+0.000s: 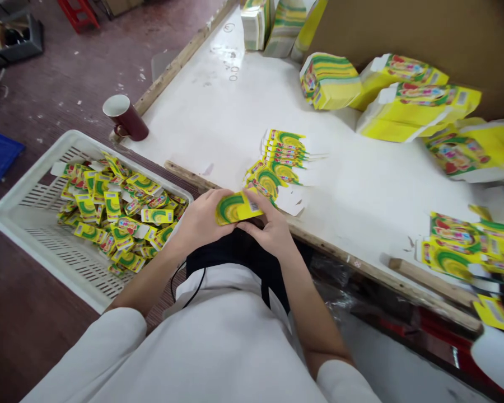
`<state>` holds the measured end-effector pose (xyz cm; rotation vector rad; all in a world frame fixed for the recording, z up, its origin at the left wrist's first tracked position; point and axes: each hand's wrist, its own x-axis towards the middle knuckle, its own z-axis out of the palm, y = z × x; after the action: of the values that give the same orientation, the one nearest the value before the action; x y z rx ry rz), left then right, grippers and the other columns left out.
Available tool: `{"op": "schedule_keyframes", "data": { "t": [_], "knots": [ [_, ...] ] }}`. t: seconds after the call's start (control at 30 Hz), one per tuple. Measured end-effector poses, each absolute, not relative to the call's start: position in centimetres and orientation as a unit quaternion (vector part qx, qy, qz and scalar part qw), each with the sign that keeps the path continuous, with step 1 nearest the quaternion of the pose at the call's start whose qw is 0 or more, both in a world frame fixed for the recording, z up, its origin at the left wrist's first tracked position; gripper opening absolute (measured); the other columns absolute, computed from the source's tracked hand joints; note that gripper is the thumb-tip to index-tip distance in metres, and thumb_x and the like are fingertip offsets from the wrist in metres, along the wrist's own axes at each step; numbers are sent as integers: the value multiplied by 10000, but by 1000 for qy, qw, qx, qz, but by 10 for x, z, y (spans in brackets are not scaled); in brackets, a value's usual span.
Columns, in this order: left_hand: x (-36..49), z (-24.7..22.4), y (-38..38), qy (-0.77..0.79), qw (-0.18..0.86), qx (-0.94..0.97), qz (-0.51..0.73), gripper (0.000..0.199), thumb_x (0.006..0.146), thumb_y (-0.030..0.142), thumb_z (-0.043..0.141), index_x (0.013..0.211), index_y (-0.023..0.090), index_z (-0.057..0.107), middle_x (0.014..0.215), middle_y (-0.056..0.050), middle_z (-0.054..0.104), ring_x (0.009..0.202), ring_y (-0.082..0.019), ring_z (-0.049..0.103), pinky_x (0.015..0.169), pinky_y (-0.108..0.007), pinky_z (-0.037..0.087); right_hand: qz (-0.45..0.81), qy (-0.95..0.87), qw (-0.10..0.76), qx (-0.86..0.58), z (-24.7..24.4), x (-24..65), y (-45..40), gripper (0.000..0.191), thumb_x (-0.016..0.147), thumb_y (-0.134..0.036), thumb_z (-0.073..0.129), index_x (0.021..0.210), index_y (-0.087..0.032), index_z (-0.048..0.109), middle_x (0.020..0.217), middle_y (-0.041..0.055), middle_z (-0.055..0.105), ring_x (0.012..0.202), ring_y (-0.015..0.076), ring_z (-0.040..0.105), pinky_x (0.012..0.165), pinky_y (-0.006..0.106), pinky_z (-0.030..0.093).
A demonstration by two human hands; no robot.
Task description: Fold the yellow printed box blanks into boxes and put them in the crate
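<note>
Between my two hands, just in front of the table edge, is a small yellow and green carton (238, 207). My left hand (204, 218) grips its left end, with the fingers behind it. The thumb and fingers of my right hand (271, 224) close on its right end, beside a printed barcode. Right behind my hands, a fanned row of flat cartons (285, 148) lies on the white tabletop. To my left a white plastic basket (29, 224) holds a heap of small folded cartons (113, 207).
A maroon mug (128, 118) stands at the table's left corner. Bundled carton stacks (415, 109) line the back of the white table (193, 117), against brown cardboard. More flat cartons (453, 240) lie at the right. A wooden strip (331, 249) edges the table. A red stool (79, 14) stands on the floor.
</note>
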<state>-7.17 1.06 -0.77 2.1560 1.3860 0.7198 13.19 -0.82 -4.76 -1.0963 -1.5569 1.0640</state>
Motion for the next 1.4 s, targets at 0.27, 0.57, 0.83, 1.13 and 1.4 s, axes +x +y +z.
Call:
{"op": "schedule_keyframes", "data": {
  "t": [0.27, 0.57, 0.83, 1.13, 1.4],
  "knots": [
    [-172, -28, 28, 718, 41, 613, 328, 832, 655, 384, 841, 1363, 140, 478, 1405, -181, 525, 1361, -413, 435, 1170, -596, 285, 179, -621, 280, -710, -87, 168, 36, 512, 799, -218, 729, 1285, -132, 592, 1138, 195, 710, 1116, 364, 623, 1006, 585, 465],
    [-75, -40, 12, 512, 410, 644, 394, 539, 795, 373, 745, 1279, 216, 569, 1295, -117, 655, 1222, -237, 616, 985, -374, 509, 140, -612, 355, -693, -95, 163, 29, 559, 758, -180, 677, 1284, -144, 490, 1046, 127, 644, 983, 289, 611, 935, 514, 507],
    [-9, -56, 27, 374, 600, 440, 554, 789, 596, 468, 904, 1287, 275, 575, 1306, -88, 655, 1248, -261, 618, 1012, -392, 529, 202, -646, 416, -607, -55, 145, -2, 549, 769, -245, 695, 1267, -219, 466, 1035, 87, 586, 972, 277, 583, 923, 510, 513],
    [10, -40, 18, 358, 524, 438, 637, 418, 903, 587, 593, 1051, 228, 747, 1029, -88, 767, 1087, -271, 704, 958, -438, 578, 516, -439, 565, -472, -53, 109, -16, 540, 746, -407, 804, 1117, -319, 421, 797, -67, 554, 753, 139, 611, 724, 293, 556],
    [-4, -57, 14, 257, 293, 663, 639, 362, 1027, 327, 428, 1309, 261, 645, 1215, -85, 740, 1125, -211, 695, 968, -388, 579, 391, -470, 565, -554, -54, 102, -22, 484, 767, -223, 743, 1148, -280, 449, 783, -67, 590, 673, 127, 609, 637, 279, 512]
  ]
}}
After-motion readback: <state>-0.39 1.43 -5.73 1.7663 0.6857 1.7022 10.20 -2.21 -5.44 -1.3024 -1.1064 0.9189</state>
